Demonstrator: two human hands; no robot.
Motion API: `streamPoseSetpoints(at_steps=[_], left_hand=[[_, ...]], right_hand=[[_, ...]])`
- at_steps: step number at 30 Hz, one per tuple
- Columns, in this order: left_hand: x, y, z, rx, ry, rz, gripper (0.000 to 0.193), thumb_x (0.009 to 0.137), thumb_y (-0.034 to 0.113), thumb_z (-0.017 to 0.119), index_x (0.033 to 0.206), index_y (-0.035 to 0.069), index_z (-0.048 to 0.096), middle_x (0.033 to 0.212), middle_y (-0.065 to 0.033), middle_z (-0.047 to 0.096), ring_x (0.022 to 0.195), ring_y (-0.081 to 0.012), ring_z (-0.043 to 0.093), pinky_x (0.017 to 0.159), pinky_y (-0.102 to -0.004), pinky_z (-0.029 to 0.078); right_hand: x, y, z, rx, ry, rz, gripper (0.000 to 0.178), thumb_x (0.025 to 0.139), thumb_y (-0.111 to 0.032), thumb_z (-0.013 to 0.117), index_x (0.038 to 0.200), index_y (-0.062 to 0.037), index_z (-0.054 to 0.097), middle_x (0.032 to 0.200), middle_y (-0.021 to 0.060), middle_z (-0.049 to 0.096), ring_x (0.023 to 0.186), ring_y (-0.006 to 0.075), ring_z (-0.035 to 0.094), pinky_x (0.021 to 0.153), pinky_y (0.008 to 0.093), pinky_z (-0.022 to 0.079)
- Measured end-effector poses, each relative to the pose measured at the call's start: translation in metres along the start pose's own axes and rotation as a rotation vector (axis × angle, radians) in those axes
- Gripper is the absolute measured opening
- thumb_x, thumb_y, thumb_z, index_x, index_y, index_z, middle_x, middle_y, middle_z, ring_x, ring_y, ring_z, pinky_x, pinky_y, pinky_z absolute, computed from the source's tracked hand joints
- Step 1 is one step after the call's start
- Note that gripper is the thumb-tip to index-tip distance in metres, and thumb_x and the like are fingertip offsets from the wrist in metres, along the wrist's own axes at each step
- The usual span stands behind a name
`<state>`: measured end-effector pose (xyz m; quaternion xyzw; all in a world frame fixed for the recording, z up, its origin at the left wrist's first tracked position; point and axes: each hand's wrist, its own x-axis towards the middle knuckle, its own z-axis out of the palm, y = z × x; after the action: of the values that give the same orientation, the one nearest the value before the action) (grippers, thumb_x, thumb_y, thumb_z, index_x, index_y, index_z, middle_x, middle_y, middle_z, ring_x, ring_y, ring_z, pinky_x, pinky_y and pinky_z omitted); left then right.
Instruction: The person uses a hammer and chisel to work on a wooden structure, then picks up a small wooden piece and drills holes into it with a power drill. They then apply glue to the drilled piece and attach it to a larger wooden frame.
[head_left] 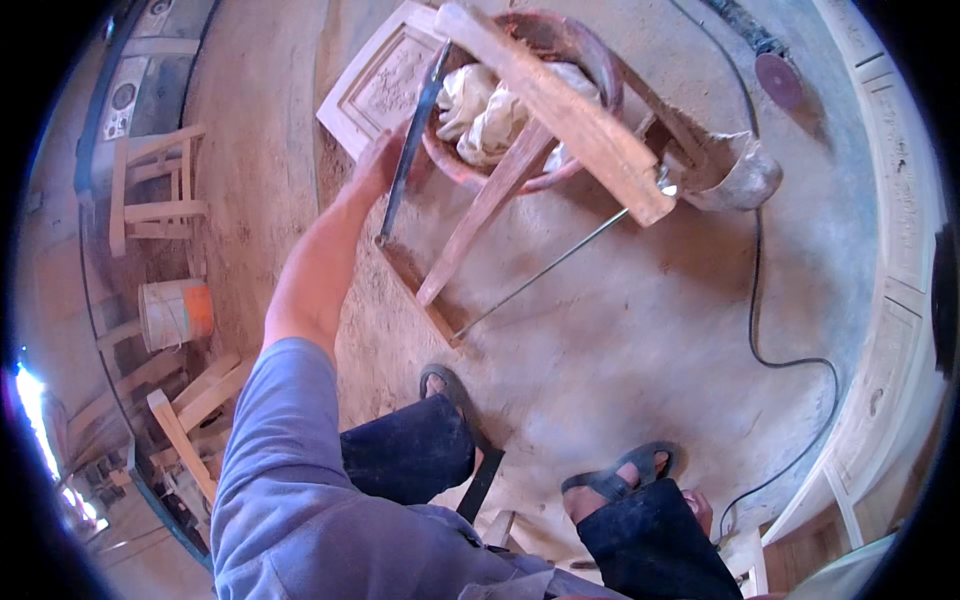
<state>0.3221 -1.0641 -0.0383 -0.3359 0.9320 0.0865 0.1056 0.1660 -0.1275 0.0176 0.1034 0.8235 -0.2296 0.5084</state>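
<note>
A wooden frame saw [485, 215], with a dark blade and a thin metal rod, lies slanted across a round reddish-brown basin [450, 165]. Pale crumpled sacking [490, 120] fills part of that basin. My left arm reaches far forward, and my left hand [380, 160] is beside the saw blade and basin rim, at the edge of a carved wooden panel [385, 85]. The blade and blur hide its fingers, so its grip cannot be made out. Only a small part of my right hand [699, 512] shows, low beside my right knee, with its fingers mostly hidden.
A rounded grey scoop-like vessel [745, 175] stands right of the basin. Beyond it lies a tool with a round reddish disc [779, 80]; a black cable [757, 290] winds down the floor. Wooden frames [160, 190] and a white-orange bucket [177, 312] are at left, carved boards [895, 330] at right.
</note>
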Motion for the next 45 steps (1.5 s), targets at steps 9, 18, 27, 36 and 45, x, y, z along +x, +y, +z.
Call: streamPoseSetpoints(at_steps=[9, 18, 27, 36, 45], left_hand=[[-0.08, -0.025, -0.174, -0.23, -0.237, -0.11, 0.103, 0.064, 0.024, 0.083, 0.154, 0.003, 0.036, 0.141, -0.0198, 0.056, 0.128, -0.0276, 0.054, 0.107, -0.0362, 0.044], [-0.291, -0.008, -0.18, -0.919, -0.347, -0.414, 0.1, 0.067, 0.03, 0.08, 0.155, 0.01, 0.036, 0.113, -0.0075, 0.065, 0.077, -0.0124, 0.058, 0.058, -0.027, 0.046], [-0.377, 0.078, -0.116, -0.958, -0.089, -0.363, 0.116, 0.065, 0.021, 0.085, 0.16, 0.001, 0.021, 0.1, -0.0096, 0.064, 0.089, -0.0191, 0.061, 0.088, -0.0297, 0.05], [-0.42, 0.126, -0.141, -0.734, 0.023, -0.272, 0.076, 0.073, 0.021, 0.091, 0.137, -0.003, 0.056, 0.101, -0.0135, 0.069, 0.096, -0.0201, 0.065, 0.088, -0.0327, 0.052], [-0.459, 0.26, -0.396, -0.369, 0.456, 0.35, 0.066, 0.079, 0.021, 0.084, 0.137, 0.008, 0.058, 0.109, -0.0186, 0.071, 0.1, -0.0391, 0.067, 0.086, -0.0422, 0.053]], right_hand=[[-0.003, -0.032, -0.064, -0.589, -0.112, -0.176, 0.019, 0.089, -0.008, 0.059, 0.103, 0.0022, 0.066, 0.093, 0.0162, 0.07, 0.086, 0.021, 0.068, 0.077, 0.0337, 0.053], [-0.107, -0.355, 0.087, -0.509, -0.443, -0.864, 0.033, 0.093, -0.019, 0.059, 0.118, 0.0006, 0.066, 0.111, 0.0218, 0.07, 0.106, 0.0312, 0.068, 0.092, 0.0389, 0.052], [-0.193, -0.522, 0.377, 0.151, -0.531, -1.006, 0.067, 0.079, -0.034, 0.081, 0.12, 0.013, 0.057, 0.112, 0.0302, 0.068, 0.109, 0.0341, 0.067, 0.094, 0.0405, 0.05], [-0.193, -0.471, 0.327, 0.547, -0.131, -0.89, 0.033, 0.062, -0.001, 0.066, 0.093, 0.0066, 0.07, 0.083, 0.0143, 0.072, 0.075, 0.025, 0.068, 0.071, 0.0345, 0.054], [-0.381, -0.365, 0.035, 0.101, -0.168, -1.119, 0.044, 0.053, 0.005, 0.06, 0.095, 0.0024, 0.073, 0.073, 0.0008, 0.062, 0.061, 0.0116, 0.055, 0.053, 0.0269, 0.045]])
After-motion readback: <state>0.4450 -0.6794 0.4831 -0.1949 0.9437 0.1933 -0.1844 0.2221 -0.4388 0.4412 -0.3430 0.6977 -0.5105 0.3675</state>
